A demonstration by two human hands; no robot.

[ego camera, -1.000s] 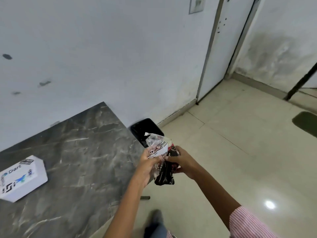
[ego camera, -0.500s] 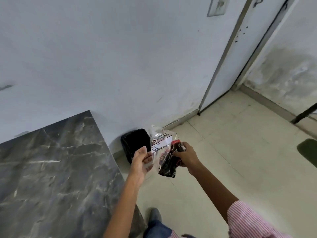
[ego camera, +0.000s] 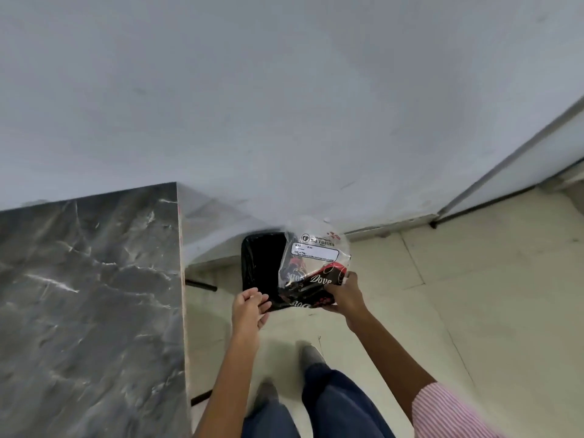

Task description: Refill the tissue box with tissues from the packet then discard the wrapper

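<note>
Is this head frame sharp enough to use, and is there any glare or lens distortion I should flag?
Head view: wide-angle bending curves the door frame and table edge; light is soft and even, no hard glare; the wrapper label is partly readable, fine print smeared; the left hand is slightly soft, the right hand clearer; the bin interior is plain black, no detail.

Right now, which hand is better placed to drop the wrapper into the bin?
Right. The right hand already grips the wrapper over the open bin; letting go should suffice. The left hand is empty, at the bin's near edge.
</note>
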